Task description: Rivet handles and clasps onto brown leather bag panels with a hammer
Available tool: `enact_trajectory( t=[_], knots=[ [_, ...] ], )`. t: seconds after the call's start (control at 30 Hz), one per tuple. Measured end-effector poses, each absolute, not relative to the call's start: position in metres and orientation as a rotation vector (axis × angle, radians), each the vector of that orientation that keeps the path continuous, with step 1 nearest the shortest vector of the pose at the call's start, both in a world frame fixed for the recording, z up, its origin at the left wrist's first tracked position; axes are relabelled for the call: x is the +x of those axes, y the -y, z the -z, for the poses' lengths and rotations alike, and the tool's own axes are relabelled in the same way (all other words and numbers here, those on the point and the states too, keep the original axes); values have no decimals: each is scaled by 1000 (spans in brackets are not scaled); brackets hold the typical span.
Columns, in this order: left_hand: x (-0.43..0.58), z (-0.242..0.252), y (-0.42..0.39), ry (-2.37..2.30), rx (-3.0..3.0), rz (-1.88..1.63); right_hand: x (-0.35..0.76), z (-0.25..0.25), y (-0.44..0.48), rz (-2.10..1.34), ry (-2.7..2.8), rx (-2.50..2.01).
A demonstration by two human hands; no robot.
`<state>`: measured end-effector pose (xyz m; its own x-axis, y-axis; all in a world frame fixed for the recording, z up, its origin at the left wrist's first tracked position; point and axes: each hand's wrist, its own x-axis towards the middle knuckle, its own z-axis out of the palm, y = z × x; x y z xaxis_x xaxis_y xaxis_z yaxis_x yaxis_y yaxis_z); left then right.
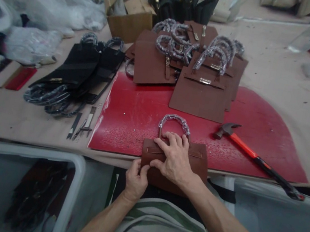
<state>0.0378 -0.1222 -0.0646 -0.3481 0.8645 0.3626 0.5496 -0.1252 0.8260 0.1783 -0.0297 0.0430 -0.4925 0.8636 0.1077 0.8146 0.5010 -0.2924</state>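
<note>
A brown leather bag panel (197, 161) with a plastic-wrapped handle (176, 118) lies at the front edge of the red mat (130, 123), its lower part hanging over the edge. My left hand (136, 178) pinches the panel's left edge between thumb and fingers. Spread over the panel just below the handle, my right hand (174, 159) presses on it, its thumb close to my left hand. A hammer (243, 144) with an orange and black grip rests on the mat to the right.
Brown panels with wrapped handles (199, 99) are piled behind. Black bag pieces (74, 65) and small metal tools (84, 128) lie left. A cardboard box (130, 23) stands further back. Plastic bins (77, 182) sit below the table edge on both sides.
</note>
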Motion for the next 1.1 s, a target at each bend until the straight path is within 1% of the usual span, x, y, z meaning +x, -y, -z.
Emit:
enact_trajectory(
  t=[0.13, 0.43, 0.63, 0.8, 0.97, 1.1],
  knots=[
    [36, 61, 121, -1877, 1672, -1451, 178, -44, 30, -293, 2514, -1424],
    [38, 64, 123, -1987, 1661, -1372, 174, -44, 31, -293, 2528, -1476],
    [40, 64, 123, -2060, 1600, -1362, 169, -42, 33, -286, 2502, -1511],
    [42, 63, 123, -2036, 1507, -1258, 171, -42, 34, -249, 2484, -1472],
    [39, 46, 124, -1953, 1444, -1157, 177, -26, 24, -56, 2477, -1307],
    [2, 14, 124, -1924, 1463, -1087, 179, -14, 13, 57, 2449, -1194]
  ],
)
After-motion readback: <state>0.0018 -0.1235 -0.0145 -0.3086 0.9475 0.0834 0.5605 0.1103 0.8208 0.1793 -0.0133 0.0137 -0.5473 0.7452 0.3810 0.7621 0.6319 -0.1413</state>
